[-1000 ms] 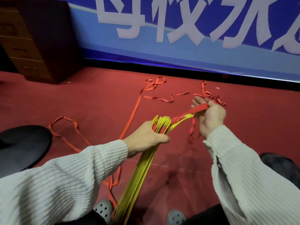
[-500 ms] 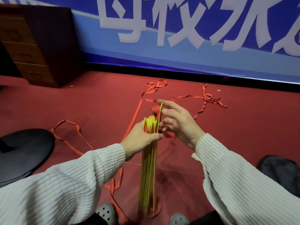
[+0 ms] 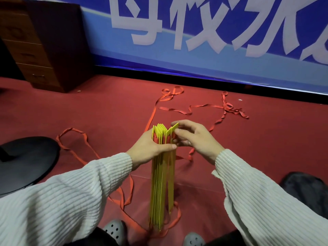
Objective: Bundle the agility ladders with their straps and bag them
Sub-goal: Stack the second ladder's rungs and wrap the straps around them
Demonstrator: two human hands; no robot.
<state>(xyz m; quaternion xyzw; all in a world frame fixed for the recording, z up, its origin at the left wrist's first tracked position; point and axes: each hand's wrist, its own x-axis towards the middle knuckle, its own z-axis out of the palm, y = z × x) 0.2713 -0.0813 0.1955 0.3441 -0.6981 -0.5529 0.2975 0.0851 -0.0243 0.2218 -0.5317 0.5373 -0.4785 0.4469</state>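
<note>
On red carpet (image 3: 266,139), left hand (image 3: 150,148) grips flat yellow rungs (image 3: 162,183); right hand (image 3: 193,139) pinches one.

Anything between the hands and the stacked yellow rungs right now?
Nothing visible. The left hand grips the upright stack of flat yellow plastic rungs near its top, and the right hand pinches the outermost rung against it. Loose red webbing strap trails on the red carpet, not wrapped round the stack.

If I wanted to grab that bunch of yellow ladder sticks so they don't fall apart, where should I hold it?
Probably near the top, where the left hand already wraps the yellow rungs. They stand upright on the red carpet and fan apart at their upper ends, so squeezing from the side just below those tips should keep them together.
</note>
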